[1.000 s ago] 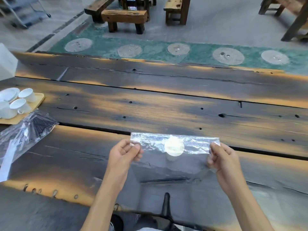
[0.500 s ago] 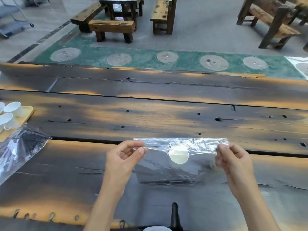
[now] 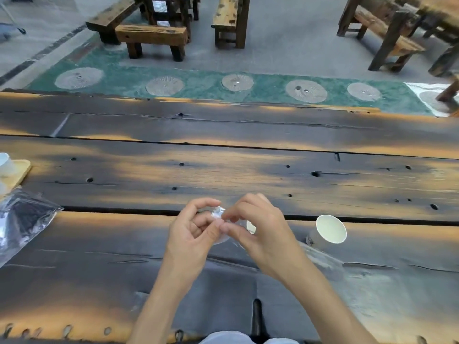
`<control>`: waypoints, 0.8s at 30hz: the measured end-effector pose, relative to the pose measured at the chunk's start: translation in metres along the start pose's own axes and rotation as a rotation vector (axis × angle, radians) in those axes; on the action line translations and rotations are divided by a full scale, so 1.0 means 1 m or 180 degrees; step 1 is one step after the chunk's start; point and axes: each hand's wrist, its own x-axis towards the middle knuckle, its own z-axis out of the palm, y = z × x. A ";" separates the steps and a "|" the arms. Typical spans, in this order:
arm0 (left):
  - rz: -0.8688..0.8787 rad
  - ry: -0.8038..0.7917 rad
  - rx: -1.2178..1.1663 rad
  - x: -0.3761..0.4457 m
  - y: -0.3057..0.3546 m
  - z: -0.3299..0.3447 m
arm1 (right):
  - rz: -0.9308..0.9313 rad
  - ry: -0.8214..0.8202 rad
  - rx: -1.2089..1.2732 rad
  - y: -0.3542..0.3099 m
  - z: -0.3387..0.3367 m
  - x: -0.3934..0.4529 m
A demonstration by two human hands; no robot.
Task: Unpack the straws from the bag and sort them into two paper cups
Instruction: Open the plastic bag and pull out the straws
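A clear, crinkled plastic bag [image 3: 218, 212] is bunched small between both hands above the near table plank [image 3: 99, 244]. The left hand [image 3: 192, 234] and right hand [image 3: 258, 229] pinch it with curled fingers. To the right, a white paper cup [image 3: 327, 230] lies tipped on its side — mouth toward the camera.

table: dark, scorched wooden plank table [image 3: 223, 170] with orange patches, knot holes and long gaps between its planks
right of centre: white paper cup [image 3: 327, 232] lying on its side (mouth toward the camera)
left edge: clear plastic bag of dark straws [image 3: 24, 224]
far left: pale wooden tray [image 3: 18, 171] bearing white cups [image 3: 5, 163]
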 end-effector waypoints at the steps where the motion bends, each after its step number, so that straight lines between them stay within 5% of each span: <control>1: 0.0015 -0.0042 0.0004 -0.001 0.001 0.000 | -0.0002 -0.0003 0.0041 0.000 0.000 0.001; 9: 0.0147 -0.0161 0.0373 -0.005 0.000 -0.007 | 0.0044 0.0002 -0.0131 0.001 0.002 0.002; 18: 0.0295 -0.0407 0.0685 -0.011 -0.001 -0.024 | 0.0981 -0.0127 0.0871 -0.001 -0.015 0.013; 24: 0.0012 -0.0671 0.0731 -0.013 0.002 -0.028 | 0.0865 -0.0338 0.1223 -0.004 -0.025 0.014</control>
